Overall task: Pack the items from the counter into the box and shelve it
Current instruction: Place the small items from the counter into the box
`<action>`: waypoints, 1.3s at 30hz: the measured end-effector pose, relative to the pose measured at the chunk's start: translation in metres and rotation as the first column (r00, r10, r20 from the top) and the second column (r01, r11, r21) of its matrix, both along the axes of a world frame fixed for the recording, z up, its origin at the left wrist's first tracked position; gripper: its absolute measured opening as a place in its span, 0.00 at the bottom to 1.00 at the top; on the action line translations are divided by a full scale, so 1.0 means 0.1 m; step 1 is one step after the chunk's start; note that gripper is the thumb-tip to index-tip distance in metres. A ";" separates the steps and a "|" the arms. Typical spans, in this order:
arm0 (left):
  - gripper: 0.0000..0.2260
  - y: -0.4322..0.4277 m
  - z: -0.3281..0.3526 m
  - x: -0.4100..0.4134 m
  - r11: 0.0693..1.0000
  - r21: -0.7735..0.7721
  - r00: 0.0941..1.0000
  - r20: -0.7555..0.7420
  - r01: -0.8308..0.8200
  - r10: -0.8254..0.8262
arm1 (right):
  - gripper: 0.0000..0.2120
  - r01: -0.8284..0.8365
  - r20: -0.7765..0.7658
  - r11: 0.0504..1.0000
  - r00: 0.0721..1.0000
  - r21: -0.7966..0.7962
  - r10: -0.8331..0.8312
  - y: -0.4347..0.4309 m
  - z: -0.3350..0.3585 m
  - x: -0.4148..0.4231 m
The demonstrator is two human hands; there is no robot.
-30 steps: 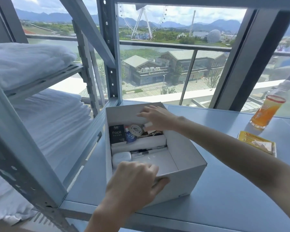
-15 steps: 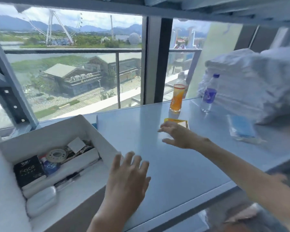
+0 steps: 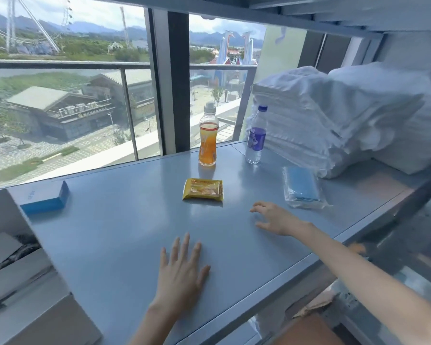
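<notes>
The box (image 3: 0, 210) is at my far left and has some things in it already. Five things wait on the worktop (image 3: 122, 232): the yellow snack pack (image 3: 202, 190), orange drink (image 3: 207, 143), water bottle (image 3: 256, 135), wrapped blue pack (image 3: 301, 188) and small blue box (image 3: 45, 199). My left hand (image 3: 182, 272) lies flat and open. My right hand (image 3: 271, 217) hovers near the snack pack with loose fingers, holding nothing. I think shelving comes last.
</notes>
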State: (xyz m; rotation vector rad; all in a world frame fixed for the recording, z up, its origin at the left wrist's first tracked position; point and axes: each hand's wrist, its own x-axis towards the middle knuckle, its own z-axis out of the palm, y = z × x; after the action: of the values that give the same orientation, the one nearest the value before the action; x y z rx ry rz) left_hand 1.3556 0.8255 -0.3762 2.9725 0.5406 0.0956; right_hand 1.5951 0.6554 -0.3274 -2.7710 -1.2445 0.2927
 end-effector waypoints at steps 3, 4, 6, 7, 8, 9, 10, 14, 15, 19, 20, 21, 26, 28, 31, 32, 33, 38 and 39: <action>0.26 -0.06 -0.01 0.02 0.997 -0.066 0.996 0.078 -0.041 0.046 | 0.22 -0.048 -0.012 0.999 0.999 0.013 0.048 0.09 -0.01 0.20; 0.25 -0.06 0.02 0.02 0.997 -0.076 0.995 0.091 -0.035 0.041 | 0.23 -0.073 -0.013 0.997 0.997 0.030 0.073 0.15 -0.01 0.24; 0.23 -0.06 0.01 0.01 0.995 -0.086 0.994 0.102 -0.041 0.050 | 0.24 -0.132 -0.003 0.988 0.991 0.077 0.133 0.33 -0.03 0.29; 0.23 -0.05 -0.01 0.01 0.994 -0.092 0.991 0.114 -0.057 0.067 | 0.25 -0.162 0.010 0.982 0.987 0.098 0.161 0.44 -0.04 0.30; 0.23 -0.05 -0.05 0.01 0.993 -0.097 0.989 0.120 -0.071 0.082 | 0.26 -0.190 0.025 0.976 0.982 0.111 0.188 0.55 -0.05 0.31; 0.24 -0.03 -0.10 0.02 0.992 -0.102 0.987 0.137 -0.076 0.089 | 0.27 -0.215 0.036 0.970 0.977 0.113 0.212 0.67 -0.07 0.31; 0.23 -0.03 -0.13 0.02 0.992 -0.106 0.983 0.161 -0.074 0.090 | 0.27 -0.233 0.037 0.967 0.972 0.104 0.231 0.77 -0.09 0.32; 0.21 -0.04 -0.09 0.02 0.991 -0.100 0.969 0.223 -0.089 0.110 | 0.23 -0.314 0.008 0.937 0.948 0.149 0.317 1.04 -0.12 0.36; 0.20 -0.05 -0.09 0.02 0.990 -0.099 0.960 0.254 -0.099 0.121 | 0.19 -0.354 0.018 0.910 0.933 0.216 0.359 1.06 -0.12 0.37; 0.22 -0.06 -0.06 0.00 0.970 -0.155 0.916 0.330 -0.187 0.230 | 0.04 -0.503 -0.092 0.781 0.817 0.370 0.569 1.03 -0.05 0.33; 0.23 -0.06 -0.06 0.00 0.965 -0.170 0.906 0.341 -0.202 0.250 | 0.04 -0.538 -0.113 0.756 0.782 0.372 0.613 1.02 -0.03 0.31; 0.24 -0.05 -0.05 0.00 0.962 -0.175 0.902 0.345 -0.209 0.258 | 0.05 -0.563 -0.118 0.741 0.762 0.366 0.637 1.03 -0.01 0.29; 0.26 -0.04 -0.03 0.02 0.975 -0.105 0.934 0.284 -0.195 0.218 | 0.24 -0.496 -0.118 0.824 0.833 0.275 0.541 1.24 0.07 0.22; 0.26 -0.03 -0.05 0.03 0.973 -0.107 0.937 0.264 -0.206 0.228 | 0.32 -0.507 -0.154 0.855 0.841 0.107 0.518 1.35 0.05 0.16; 0.24 -0.02 -0.07 0.02 0.971 -0.107 0.941 0.242 -0.215 0.235 | 0.32 -0.493 -0.295 0.868 0.821 0.063 0.488 1.44 0.06 0.06; 0.23 -0.01 -0.06 0.01 0.969 -0.123 0.940 0.245 -0.214 0.239 | 0.31 -0.487 -0.327 0.871 0.813 0.072 0.481 1.45 0.08 0.02; 0.23 -0.01 -0.04 -0.01 0.965 -0.151 0.936 0.251 -0.213 0.246 | 0.28 -0.476 -0.348 0.875 0.807 0.095 0.477 1.45 0.11 -0.02; 0.27 -0.04 0.38 -0.27 0.910 -0.331 0.843 0.388 -0.250 0.372 | 0.09 -0.408 -0.544 0.823 0.618 0.396 0.568 1.45 0.53 -0.33; 0.28 -0.04 0.53 -0.34 0.912 -0.324 0.806 0.452 -0.252 0.383 | 0.09 -0.427 -0.553 0.787 0.560 0.445 0.617 1.46 0.67 -0.44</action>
State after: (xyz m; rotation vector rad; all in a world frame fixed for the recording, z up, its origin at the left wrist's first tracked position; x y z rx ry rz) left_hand 1.3211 0.8217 -0.3229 2.4308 0.8905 0.7599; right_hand 1.5512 0.8019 -0.2604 -1.6919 -1.6731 0.9982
